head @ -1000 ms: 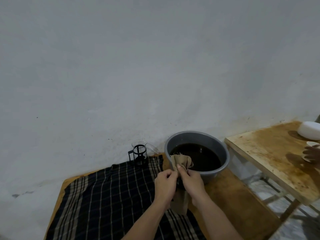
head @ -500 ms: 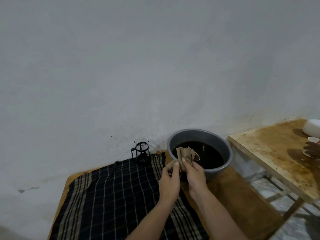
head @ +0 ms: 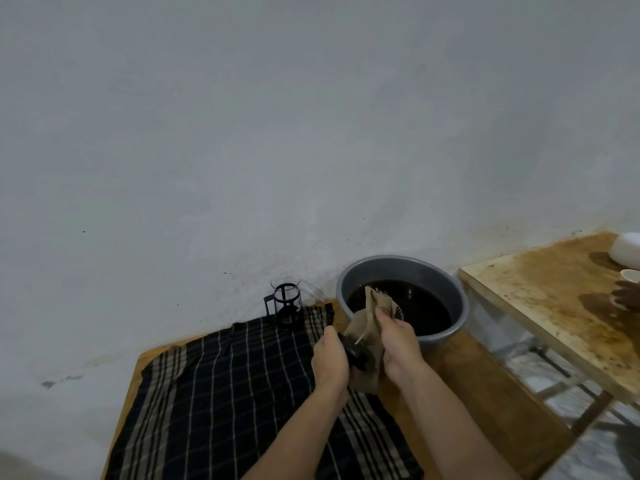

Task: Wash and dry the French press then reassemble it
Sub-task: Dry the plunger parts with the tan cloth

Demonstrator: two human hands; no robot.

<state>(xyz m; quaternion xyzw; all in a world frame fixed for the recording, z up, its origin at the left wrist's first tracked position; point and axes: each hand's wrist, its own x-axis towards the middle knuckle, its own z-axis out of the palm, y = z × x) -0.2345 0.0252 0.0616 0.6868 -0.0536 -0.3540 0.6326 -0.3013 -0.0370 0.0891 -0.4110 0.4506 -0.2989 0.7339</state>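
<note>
Over the mat, by the basin: both hands are working at the plunger, wrapped in a tan rag
Left hand [head: 329, 358]: closing around the black lid [head: 355, 353] end of the plunger, fingers curled tight
Right hand [head: 398, 344]: pinching the rag [head: 367, 323] around the far end, thumb pressing on top of the cloth
Plunger axis: running from the lid, near the left hand, up and away toward the basin [head: 403, 303]; a thin pale bit of rod [head: 359, 338] is showing between lid and rag
Filter: a sliver of its rim [head: 398, 311] is peeking past the rag, hanging over the dark water
Carafe [head: 286, 304]: standing upright in its black frame at the far edge of the checked mat [head: 214, 393], close to the wall, well apart from both hands
Direction: the carafe is lying forward and to the left of the hands, so the left hand is nearer
Step, as I judge it: drying the plunger; reassembly is not yet begun
Next move, as I judge it: the plunger is needing to tip upright, filter down, and travel left to the carafe mouth
Risk: the wet filter is hanging over dirty water and may dip in
</note>
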